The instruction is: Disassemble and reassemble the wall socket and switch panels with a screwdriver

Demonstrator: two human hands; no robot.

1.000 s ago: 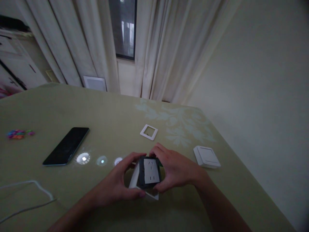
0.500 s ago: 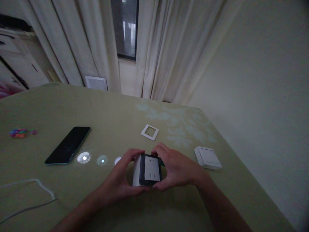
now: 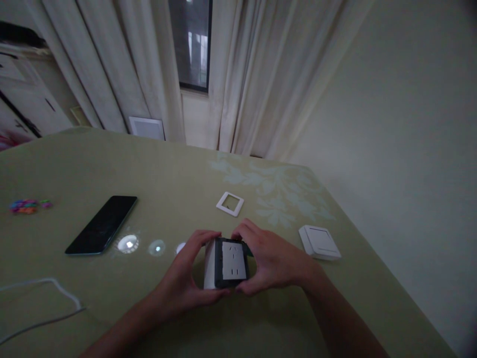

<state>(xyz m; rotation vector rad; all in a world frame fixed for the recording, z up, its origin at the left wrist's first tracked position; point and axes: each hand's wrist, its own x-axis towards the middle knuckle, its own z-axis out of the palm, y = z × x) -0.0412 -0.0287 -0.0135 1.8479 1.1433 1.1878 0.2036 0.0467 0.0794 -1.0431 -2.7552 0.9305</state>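
Observation:
Both hands grip a wall socket with a white face and dark body, held just above the green tablecloth. A white frame piece is pressed against the socket's left side. My left hand wraps that side, thumb underneath and fingers over the top. My right hand clasps the right side, fingers curled over the top edge.
A white square frame lies beyond the hands and a white switch to the right. A black phone lies at left, with coloured small things further left and a white cable near the front left. Curtains hang behind.
The white frame piece, earlier hanging loose and tilted below the socket, now sits tight against its left side. Both hands have closed in on the socket.

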